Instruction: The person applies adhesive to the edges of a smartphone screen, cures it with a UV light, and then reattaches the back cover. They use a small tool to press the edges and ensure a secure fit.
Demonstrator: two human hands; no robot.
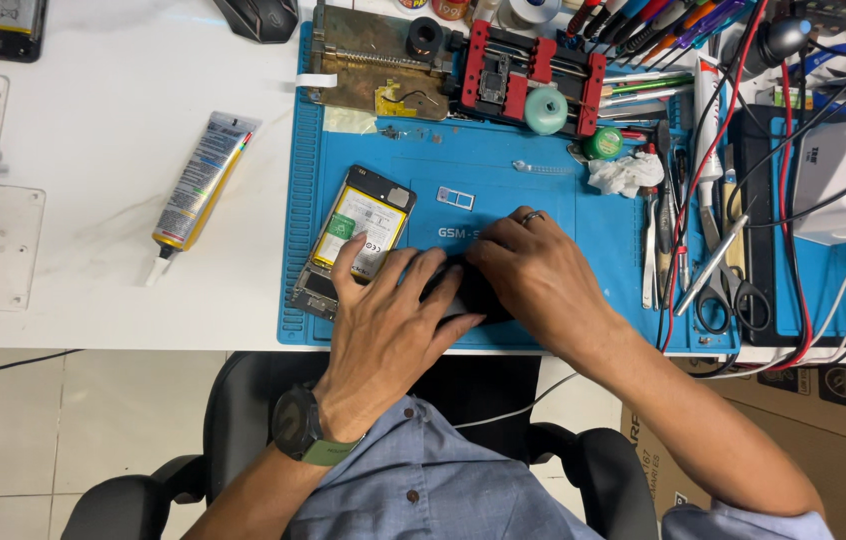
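Both of my hands press on a dark flat object (467, 290) near the front edge of the blue work mat (543, 200); most of it is hidden under my fingers. My left hand (393, 320), with a watch on its wrist, lies over its left part. My right hand (533, 275), a ring on one finger, covers its right part. Just left of my left hand lies an opened phone body (358, 235) with its yellow-white battery showing.
A glue tube (201, 185) lies on the white table to the left. A red and black clamp jig (528, 75) stands at the mat's back. Tweezers, scissors (718, 290), pens, cables and a crumpled tissue (626, 173) crowd the right side.
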